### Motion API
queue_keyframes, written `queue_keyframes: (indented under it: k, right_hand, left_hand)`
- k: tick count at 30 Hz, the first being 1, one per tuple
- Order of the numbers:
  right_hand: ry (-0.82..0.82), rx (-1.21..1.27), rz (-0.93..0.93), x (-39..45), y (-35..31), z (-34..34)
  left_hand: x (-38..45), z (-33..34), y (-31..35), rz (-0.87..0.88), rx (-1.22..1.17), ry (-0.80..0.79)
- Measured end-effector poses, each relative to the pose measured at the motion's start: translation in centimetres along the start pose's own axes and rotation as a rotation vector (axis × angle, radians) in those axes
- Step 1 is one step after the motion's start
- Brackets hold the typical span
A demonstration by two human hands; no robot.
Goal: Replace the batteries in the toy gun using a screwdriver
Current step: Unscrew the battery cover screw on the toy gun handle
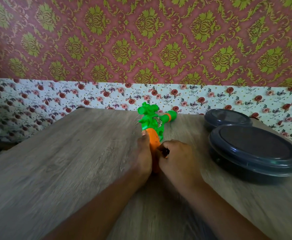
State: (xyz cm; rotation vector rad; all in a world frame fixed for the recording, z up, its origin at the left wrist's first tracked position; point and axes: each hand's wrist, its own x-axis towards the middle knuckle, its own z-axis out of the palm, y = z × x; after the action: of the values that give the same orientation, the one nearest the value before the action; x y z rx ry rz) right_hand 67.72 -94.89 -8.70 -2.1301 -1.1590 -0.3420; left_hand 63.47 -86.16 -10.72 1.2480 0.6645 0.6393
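A green toy gun [152,121] with an orange grip [153,141] lies on the wooden table [72,153], its barrel pointing to the far right. My left hand [142,153] holds the orange grip from the left, thumb laid along it. Pressed against the right side of the grip, my right hand [176,158] has its fingers curled round a small dark tool with an orange end [165,152], probably the screwdriver. Most of that tool is hidden inside the fist.
Two round dark lidded containers sit at the right: a large one [254,151] near my right hand and a smaller one [227,117] behind it. A floral-papered wall [107,96] borders the table's far edge.
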Motion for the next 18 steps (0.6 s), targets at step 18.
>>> queue_keyframes:
  k: [18]
  right_hand:
    - [-0.056, -0.145, 0.023, 0.2, -1.6, -0.8]
  left_hand:
    - [-0.4, -0.1, 0.1, 0.225, 0.291, -0.100]
